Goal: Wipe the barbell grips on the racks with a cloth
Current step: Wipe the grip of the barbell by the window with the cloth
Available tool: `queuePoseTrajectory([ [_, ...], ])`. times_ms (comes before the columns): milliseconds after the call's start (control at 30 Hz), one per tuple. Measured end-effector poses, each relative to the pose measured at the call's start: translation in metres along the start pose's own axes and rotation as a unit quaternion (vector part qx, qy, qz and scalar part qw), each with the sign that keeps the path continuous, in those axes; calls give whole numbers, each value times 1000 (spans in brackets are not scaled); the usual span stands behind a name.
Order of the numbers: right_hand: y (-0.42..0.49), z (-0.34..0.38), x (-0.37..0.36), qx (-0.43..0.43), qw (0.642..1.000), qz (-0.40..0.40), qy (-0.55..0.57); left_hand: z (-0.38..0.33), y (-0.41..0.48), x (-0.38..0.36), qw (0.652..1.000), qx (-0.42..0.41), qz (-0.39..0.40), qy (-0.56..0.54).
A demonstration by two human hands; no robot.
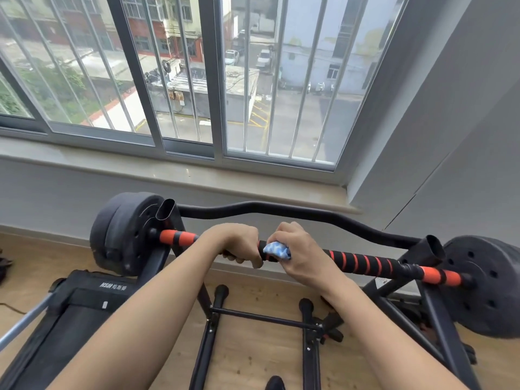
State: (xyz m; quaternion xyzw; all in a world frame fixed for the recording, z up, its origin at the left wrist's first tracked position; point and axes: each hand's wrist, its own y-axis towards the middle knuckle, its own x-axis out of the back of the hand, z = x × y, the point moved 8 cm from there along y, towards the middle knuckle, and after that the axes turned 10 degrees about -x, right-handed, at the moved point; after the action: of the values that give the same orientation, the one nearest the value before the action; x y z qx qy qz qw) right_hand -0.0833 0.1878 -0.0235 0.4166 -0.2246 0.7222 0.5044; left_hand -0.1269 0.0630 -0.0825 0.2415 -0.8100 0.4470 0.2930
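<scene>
- The right hand [299, 250] is curled over the bar, its fingers clamped on a crumpled blue-and-white cloth [277, 250] and pressing it against the barbell [337, 257] near the middle of its length.
- The left hand [239, 244] sits just beside it, knuckles up, with its fingers wrapped round the bar from above; I cannot tell whether the two hands touch.
- The cloth lies between the two hands on the black part of the bar, and the right palm hides much of it.
- Both bare forearms reach in from the lower edge, the left from the lower left and the right from the lower right.
- Right of the right hand, the foam grip [368, 264] is black with orange spiral stripes and runs out to an orange end section [439, 277].
- Left of the left hand, a shorter orange-and-black section [177, 237] shows.
- The barbell lies across a black rack [433, 246], close to an open-topped upright at each end.
- Dark weight plates sit outside the uprights: a left plate stack [123, 232] and a right plate [484, 285].
- A wavy black bar [281, 209] spans behind the barbell, between the two uprights.
- A black treadmill [84, 299] stands at the lower left on the wooden floor [253, 347].
- Beyond lie a pale window sill [197, 175] and a barred window [213, 80] looking down on a street.
</scene>
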Motion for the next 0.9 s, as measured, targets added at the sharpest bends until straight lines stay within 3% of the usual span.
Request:
queuePoseTrajectory([
  [100, -5, 9, -10, 29, 996, 14, -83, 0, 0, -3, 998, 5, 50, -34],
  [167, -5, 10, -5, 35, 996, 8, -77, 0, 0, -3, 997, 2, 59, -47],
  [300, 11, -15, 36, -13, 992, -86, -91, -1, -1, 1, 997, -29, 14, -73],
  [400, 22, -29, 35, -32, 993, -42, -107, -4, -5, 4, 992, -80, -29, -97],
  [533, 22, -37, 10, -66, 996, 59, 21, -4, -20, 18, 978, -108, -173, 38],
  [667, 24, -45, 6, -62, 995, 61, 47, -27, -50, -6, 877, -79, -410, 239],
  [767, 24, -46, 7, -58, 995, 59, 53, -36, -50, -35, 847, -59, -480, 221],
  [900, 29, -55, 7, -98, 990, 70, 73, -36, -41, -17, 824, -20, -524, 216],
])
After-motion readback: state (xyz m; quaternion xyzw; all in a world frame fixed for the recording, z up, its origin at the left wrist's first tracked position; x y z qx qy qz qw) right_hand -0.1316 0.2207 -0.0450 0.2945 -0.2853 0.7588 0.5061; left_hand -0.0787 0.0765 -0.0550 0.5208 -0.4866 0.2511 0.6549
